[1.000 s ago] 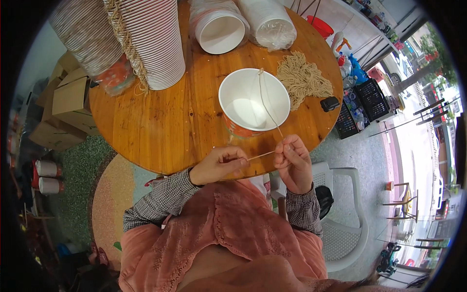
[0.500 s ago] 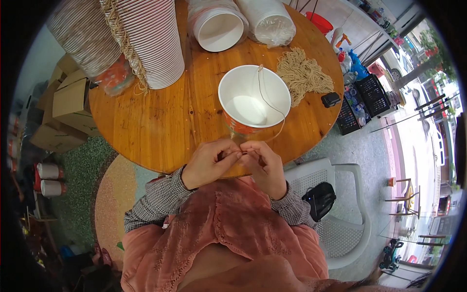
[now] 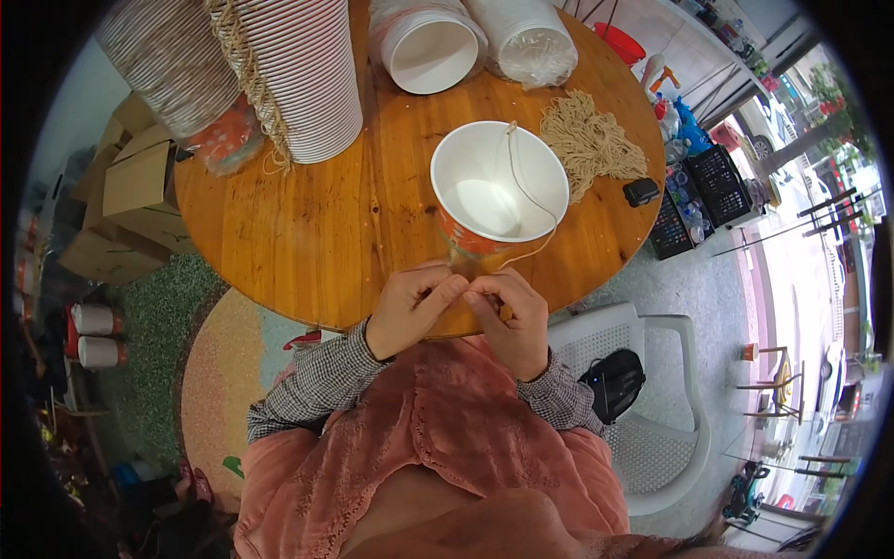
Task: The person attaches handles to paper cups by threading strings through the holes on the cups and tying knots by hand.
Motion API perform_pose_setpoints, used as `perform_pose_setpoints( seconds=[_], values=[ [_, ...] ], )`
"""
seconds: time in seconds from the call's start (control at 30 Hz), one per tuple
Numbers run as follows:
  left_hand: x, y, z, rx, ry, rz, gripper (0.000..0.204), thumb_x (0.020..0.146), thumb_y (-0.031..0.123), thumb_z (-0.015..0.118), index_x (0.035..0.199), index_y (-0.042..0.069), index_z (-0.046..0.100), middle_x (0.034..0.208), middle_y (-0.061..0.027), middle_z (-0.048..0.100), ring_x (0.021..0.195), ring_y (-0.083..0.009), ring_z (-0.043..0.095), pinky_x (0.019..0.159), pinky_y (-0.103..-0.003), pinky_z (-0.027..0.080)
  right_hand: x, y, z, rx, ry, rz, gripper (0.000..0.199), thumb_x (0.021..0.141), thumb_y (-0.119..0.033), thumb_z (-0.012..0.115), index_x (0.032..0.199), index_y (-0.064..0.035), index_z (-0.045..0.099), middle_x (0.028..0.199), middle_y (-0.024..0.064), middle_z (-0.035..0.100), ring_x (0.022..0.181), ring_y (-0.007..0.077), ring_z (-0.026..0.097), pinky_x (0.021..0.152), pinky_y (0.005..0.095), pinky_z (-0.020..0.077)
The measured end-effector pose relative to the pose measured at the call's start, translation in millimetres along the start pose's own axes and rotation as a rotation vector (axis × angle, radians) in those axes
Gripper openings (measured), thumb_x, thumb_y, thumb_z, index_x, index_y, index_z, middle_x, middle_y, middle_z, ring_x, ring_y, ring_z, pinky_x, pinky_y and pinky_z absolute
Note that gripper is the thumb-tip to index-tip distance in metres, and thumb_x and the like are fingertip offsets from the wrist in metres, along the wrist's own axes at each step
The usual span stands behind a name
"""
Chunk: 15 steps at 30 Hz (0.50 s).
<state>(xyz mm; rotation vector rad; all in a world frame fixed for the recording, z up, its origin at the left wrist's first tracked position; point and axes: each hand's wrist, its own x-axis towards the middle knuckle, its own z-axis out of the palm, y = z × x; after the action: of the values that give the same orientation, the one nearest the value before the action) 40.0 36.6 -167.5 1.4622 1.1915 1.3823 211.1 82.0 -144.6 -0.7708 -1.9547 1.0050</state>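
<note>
Both hands, left and right, pinch the string shut at the cup's six o'clock rim, its far end already fixed at twelve o'clock, near end seemingly unfinished.

A round wooden table stands on speckled floor, white plastic chair beside it.

2 tall cup stacks, loose string bundle, white plastic chair, cardboard boxes.
</note>
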Motion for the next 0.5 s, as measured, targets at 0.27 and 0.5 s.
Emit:
perform_pose_setpoints(
  seconds=[0.27,0.5],
  values=[
    [2,11,7,0.001,-0.024,0.016,0.011,0.094,0.007,0.055,0.087,0.000,0.056,0.079,-0.0056,0.049,0.067,-0.0138,0.046,0.061,-0.026,0.039,-1,-7,-4,0.030,0.068,0.041,0.010,0.080,0.003,0.068,0.087,-0.0023,0.064,0.071,0.0030,0.049,0.060,0.0120,0.044,0.055,0.0240,0.0374],
    [14,20,22,0.120,-0.027,0.101,0.004,0.090,0.003,0.058,0.089,0.000,0.056,0.082,-0.0065,0.051,0.071,-0.0158,0.050,0.064,-0.026,0.041,-8,3,-18,-0.148,0.158,-0.067,0.009,0.082,-0.002,0.069,0.089,-0.0040,0.064,0.071,0.0064,0.053,0.057,0.0155,0.050,0.051,0.0268,0.0399]
  ],
)
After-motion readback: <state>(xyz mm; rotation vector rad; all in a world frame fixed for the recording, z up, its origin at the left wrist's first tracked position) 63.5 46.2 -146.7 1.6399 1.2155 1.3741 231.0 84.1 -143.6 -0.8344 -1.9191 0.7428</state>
